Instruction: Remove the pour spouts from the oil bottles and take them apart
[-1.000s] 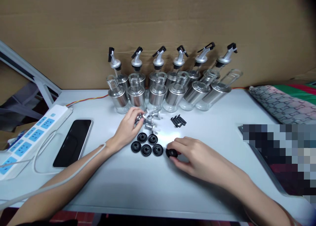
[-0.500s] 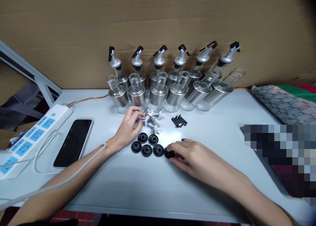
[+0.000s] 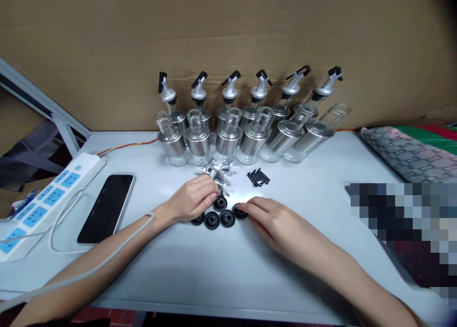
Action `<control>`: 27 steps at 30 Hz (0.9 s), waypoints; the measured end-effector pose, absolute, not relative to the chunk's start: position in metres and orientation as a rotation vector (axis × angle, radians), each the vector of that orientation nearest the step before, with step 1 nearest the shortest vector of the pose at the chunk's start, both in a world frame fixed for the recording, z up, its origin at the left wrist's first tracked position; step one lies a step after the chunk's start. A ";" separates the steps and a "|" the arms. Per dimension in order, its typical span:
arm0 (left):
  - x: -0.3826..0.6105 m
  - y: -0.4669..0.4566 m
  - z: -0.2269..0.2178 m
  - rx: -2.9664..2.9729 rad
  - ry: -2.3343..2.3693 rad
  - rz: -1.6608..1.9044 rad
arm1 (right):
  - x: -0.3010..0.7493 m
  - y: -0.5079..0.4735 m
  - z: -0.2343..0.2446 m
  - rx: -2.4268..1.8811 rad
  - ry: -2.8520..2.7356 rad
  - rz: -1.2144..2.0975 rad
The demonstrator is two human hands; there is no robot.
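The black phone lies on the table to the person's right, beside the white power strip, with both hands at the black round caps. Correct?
No. The head view shows the phone on the person's left, beside the power strip; the left hand and right hand are at the black round caps.

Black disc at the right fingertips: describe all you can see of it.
The black disc is small, round and matte, rubber or plastic by its look, with a raised rim. It lies flat on the white table, at the right end of a cluster of like discs, close to its neighbour. The right hand has fingertips on its right edge, partly covering it.
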State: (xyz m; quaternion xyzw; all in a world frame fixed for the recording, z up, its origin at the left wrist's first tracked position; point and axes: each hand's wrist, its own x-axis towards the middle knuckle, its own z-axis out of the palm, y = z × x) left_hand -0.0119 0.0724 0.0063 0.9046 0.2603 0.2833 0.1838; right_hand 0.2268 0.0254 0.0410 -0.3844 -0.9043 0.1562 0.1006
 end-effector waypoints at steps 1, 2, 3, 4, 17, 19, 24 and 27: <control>-0.011 0.072 0.006 2.547 0.761 0.774 | 0.226 0.026 0.040 -1.119 -2.671 0.449; -0.011 0.072 0.006 2.546 0.785 0.750 | 0.226 0.025 0.040 -1.104 -2.669 0.452; -0.011 0.072 0.006 2.547 0.801 0.731 | 0.226 0.025 0.040 -1.093 -2.665 0.471; -0.011 0.072 0.005 2.546 0.810 0.721 | 0.225 0.024 0.040 -1.085 -2.658 0.502; -0.010 0.071 0.000 2.478 0.869 0.884 | 0.221 0.021 0.056 -1.102 -2.621 0.753; -0.011 0.071 -0.002 2.477 0.906 0.944 | 0.220 0.018 0.060 -0.989 -2.629 1.033; -0.015 0.075 0.000 2.514 0.877 1.081 | 0.214 0.012 0.061 -0.938 -2.623 1.249; -0.013 0.071 0.011 2.555 0.808 1.141 | 0.213 0.011 0.059 -0.952 -2.622 1.237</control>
